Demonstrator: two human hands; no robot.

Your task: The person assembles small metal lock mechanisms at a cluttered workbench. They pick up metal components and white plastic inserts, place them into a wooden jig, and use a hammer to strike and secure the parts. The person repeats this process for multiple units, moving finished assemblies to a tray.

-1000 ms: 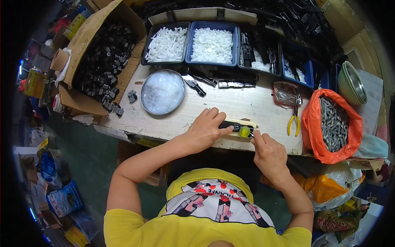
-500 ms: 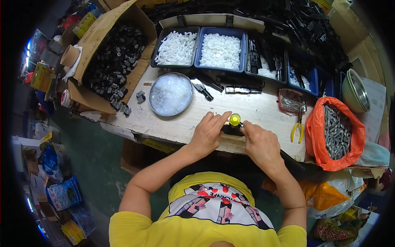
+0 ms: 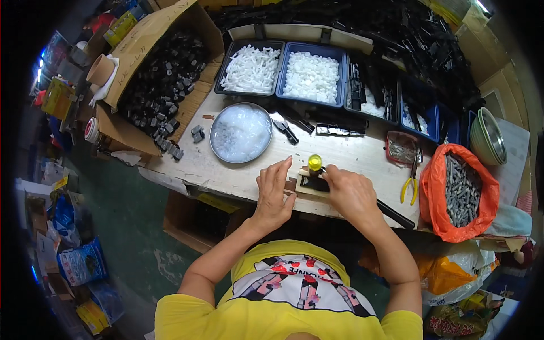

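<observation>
My right hand (image 3: pixel 352 194) is closed around the dark handle of a small mallet (image 3: pixel 315 163) with a round, translucent yellow face turned up. The mallet's head stands over a pale wooden block (image 3: pixel 307 191) at the table's front edge. A black part (image 3: pixel 314 182) lies on that block, partly covered by my hand. From under my right wrist a long black strip (image 3: pixel 396 215) extends along the edge. My left hand (image 3: pixel 273 195) is left of the block, fingers stretched out and thumb pointing toward it, with nothing held.
A round metal dish (image 3: pixel 241 161) of clear-whitish pieces sits behind my left hand. Bins of white parts (image 3: pixel 314 102) line the back. A cardboard box (image 3: pixel 133 54) of dark parts stands left. Right are yellow-handled pliers (image 3: pixel 414 187) and a red bag (image 3: pixel 432 198) of grey parts.
My left hand has drawn back left and down, away from the mallet, uncovering the block. The mallet and my right hand have shifted slightly left.
</observation>
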